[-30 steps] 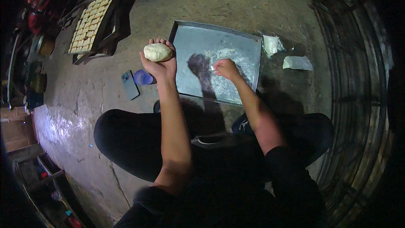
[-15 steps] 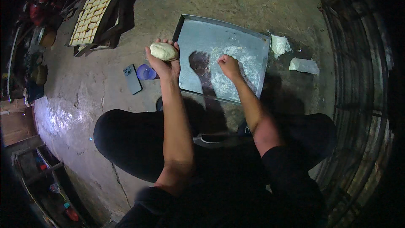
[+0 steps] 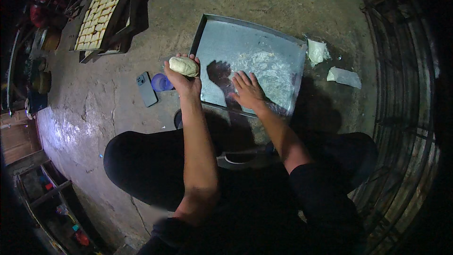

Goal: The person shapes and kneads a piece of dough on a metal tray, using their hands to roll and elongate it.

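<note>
My left hand (image 3: pixel 188 79) holds an oblong lump of pale dough (image 3: pixel 183 66) palm up at the left edge of a square metal tray (image 3: pixel 250 29). Scattered white flour (image 3: pixel 273 66) dusts the tray's right half. My right hand (image 3: pixel 247 89) has its fingers spread over the lower middle of the tray, palm down, on or just above the surface, with nothing in it. Beside my left hand stand a purple plastic container (image 3: pixel 162 81) and, lying flat on the floor, a phone (image 3: pixel 146 91).
Stacked trays of dough pieces (image 3: pixel 100 15) rest at upper left. A bag of white powder (image 3: pixel 316 51) and another white packet (image 3: pixel 343 77) lie right of the metal tray. Shelving (image 3: pixel 33 193) is at lower left, metal bars (image 3: pixel 401 113) along the right, my crossed legs (image 3: pixel 137 160) below.
My right hand has gone from closed fingers over the flour to spread fingers, a little lower on the tray. My left hand still holds the dough, now slightly lower.
</note>
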Motion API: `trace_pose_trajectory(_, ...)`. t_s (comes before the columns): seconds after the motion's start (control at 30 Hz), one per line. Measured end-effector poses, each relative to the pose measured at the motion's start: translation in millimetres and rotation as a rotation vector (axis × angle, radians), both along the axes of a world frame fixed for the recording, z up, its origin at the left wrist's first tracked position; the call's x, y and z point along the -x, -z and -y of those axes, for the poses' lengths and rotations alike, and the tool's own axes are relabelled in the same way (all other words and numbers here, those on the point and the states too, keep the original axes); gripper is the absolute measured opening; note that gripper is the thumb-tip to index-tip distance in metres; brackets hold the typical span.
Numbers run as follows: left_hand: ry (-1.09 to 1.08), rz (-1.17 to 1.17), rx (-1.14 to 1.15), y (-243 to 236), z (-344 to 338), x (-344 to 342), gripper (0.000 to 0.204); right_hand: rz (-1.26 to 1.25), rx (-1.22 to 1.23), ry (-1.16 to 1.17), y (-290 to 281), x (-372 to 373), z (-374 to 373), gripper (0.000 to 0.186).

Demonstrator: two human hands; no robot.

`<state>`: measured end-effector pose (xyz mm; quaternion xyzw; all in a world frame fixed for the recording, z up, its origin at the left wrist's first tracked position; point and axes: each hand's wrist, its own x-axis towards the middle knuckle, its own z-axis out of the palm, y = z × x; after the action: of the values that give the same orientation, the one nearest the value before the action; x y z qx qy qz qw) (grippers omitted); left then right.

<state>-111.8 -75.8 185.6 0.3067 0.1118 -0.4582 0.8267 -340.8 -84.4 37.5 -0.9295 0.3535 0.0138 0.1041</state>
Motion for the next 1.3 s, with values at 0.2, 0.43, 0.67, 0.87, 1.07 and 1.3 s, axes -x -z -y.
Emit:
trace_pose_trajectory(0.2, 0.081, 0.061, -0.09, 21, -1, 4, 0.047, 0.198, -0.159, 0.166, 4, 3, 49, 0.059)
trace_pose_trajectory(0.43, 0.081, 0.05, -0.145, 42, -6, 1, 0.046, 0.271, -0.146, 0.064, 23, -21, 19, 0.061)
trace_pose_trajectory(0.67, 0.068, 0.013, -0.131, 46, -10, -2, 0.046, 0.27, -0.115, 0.091, 8, -2, 33, 0.044)
trace_pose_trajectory(0.87, 0.084, 0.028, -0.12, 47, 0, 6, 0.045, 0.182, -0.035, 0.195, 19, 7, 5, 0.064)
trace_pose_trajectory(1.07, 0.091, 0.031, -0.157, 50, -2, 6, 0.046, 0.113, -0.012, 0.15, 1, -15, 6, 0.066)
trace_pose_trajectory(1.3, 0.054, -0.02, -0.154, 50, -5, -1, 0.045, 0.166, -0.013, 0.101, 1, -7, -4, 0.058)
